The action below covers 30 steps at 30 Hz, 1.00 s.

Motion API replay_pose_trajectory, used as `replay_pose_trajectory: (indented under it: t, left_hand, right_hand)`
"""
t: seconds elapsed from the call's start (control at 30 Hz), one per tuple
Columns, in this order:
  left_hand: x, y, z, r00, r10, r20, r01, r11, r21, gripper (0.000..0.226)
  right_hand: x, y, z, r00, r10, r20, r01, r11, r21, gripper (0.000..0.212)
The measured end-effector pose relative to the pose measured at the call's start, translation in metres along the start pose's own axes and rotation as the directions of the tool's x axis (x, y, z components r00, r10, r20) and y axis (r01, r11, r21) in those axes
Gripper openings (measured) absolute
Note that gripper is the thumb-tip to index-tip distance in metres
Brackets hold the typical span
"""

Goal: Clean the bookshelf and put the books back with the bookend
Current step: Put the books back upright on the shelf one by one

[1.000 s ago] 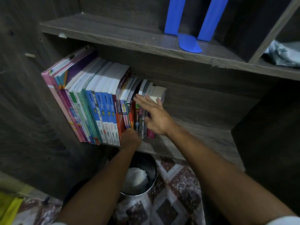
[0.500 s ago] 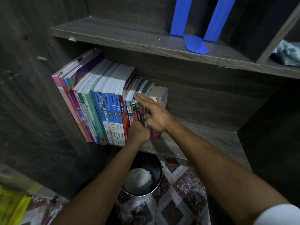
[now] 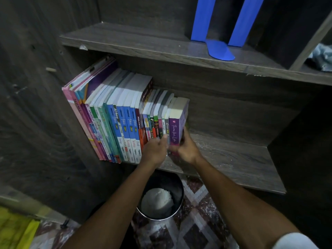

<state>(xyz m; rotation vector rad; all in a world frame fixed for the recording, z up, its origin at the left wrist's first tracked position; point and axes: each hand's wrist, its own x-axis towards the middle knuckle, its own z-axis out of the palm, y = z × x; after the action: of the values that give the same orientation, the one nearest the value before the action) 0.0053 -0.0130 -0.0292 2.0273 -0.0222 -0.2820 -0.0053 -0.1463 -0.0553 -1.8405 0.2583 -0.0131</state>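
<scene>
A row of books [image 3: 122, 123] stands leaning left on the lower shelf [image 3: 233, 159] of a dark wooden bookshelf. At its right end is a purple book [image 3: 175, 130]. My right hand [image 3: 186, 150] grips the bottom of that purple book, fingers curled round its right side. At the foot of the small books just left of it, my left hand [image 3: 155, 150] has its fingers curled against their spines. A blue bookend [image 3: 220, 49] stands on the upper shelf [image 3: 143, 44], apart from both hands.
A metal bin [image 3: 159, 200] holding crumpled white paper stands on the patterned floor below the shelf. A light blue cloth [image 3: 321, 58] lies in the upper right compartment. Something yellow [image 3: 16, 229] lies at the bottom left. The lower shelf's right half is bare.
My right hand slid from flat over the small books' tops down to the purple book's base and closed on it. My left hand moved right along the spines.
</scene>
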Motion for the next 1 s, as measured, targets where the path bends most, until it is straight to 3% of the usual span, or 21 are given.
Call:
replay_pose_trajectory:
  t: [0.1,0.2,0.4,0.5,0.57,0.6,0.7,0.8,0.9,1.0]
  left_hand:
    - [0.008,0.010,-0.001,0.997,0.034,-0.076,-0.042,0.994,-0.098,0.052]
    - [0.014,0.015,0.000,0.992,0.022,-0.125,-0.029,0.998,-0.056,0.054]
    - [0.015,0.016,0.001,0.993,-0.008,-0.115,-0.002,0.996,-0.087,0.051]
    - [0.007,0.013,-0.007,0.996,0.074,-0.058,-0.068,0.994,0.087,0.036]
    - [-0.001,0.011,-0.014,0.984,0.151,-0.096,-0.132,0.974,0.183,0.017]
    - [-0.007,0.012,-0.020,0.973,0.192,-0.128,-0.167,0.969,0.181,0.018]
    - [-0.015,0.018,-0.032,0.916,0.341,-0.213,-0.304,0.934,0.188,0.055]
    - [-0.017,0.023,-0.037,0.893,0.418,-0.166,-0.358,0.884,0.302,0.073]
    - [-0.017,0.025,-0.039,0.936,0.342,-0.081,-0.278,0.862,0.424,0.075]
    - [-0.021,0.023,-0.038,0.943,0.322,-0.086,-0.259,0.871,0.417,0.079]
  right_hand:
    - [0.005,0.005,0.002,0.999,-0.044,-0.012,0.043,0.996,-0.072,0.101]
    - [0.010,0.009,0.003,0.998,-0.054,-0.037,0.051,0.995,-0.082,0.102]
    - [0.022,0.013,0.009,0.995,-0.031,-0.092,0.017,0.989,-0.150,0.096]
    - [0.021,0.011,0.013,0.994,-0.013,-0.105,-0.011,0.975,-0.224,0.095]
    - [0.023,0.005,0.012,0.994,-0.005,-0.109,-0.021,0.972,-0.234,0.092]
    - [0.026,0.000,0.010,0.994,-0.004,-0.109,-0.022,0.973,-0.231,0.089]
    - [0.028,-0.029,0.003,0.992,-0.056,-0.112,0.030,0.974,-0.223,0.084]
    - [0.023,-0.058,-0.008,0.981,-0.171,-0.095,0.141,0.955,-0.262,0.086]
    - [0.012,-0.081,-0.013,0.985,-0.175,-0.007,0.156,0.898,-0.411,0.082]
    - [0.004,-0.097,-0.012,0.978,-0.160,0.137,0.208,0.828,-0.521,0.074]
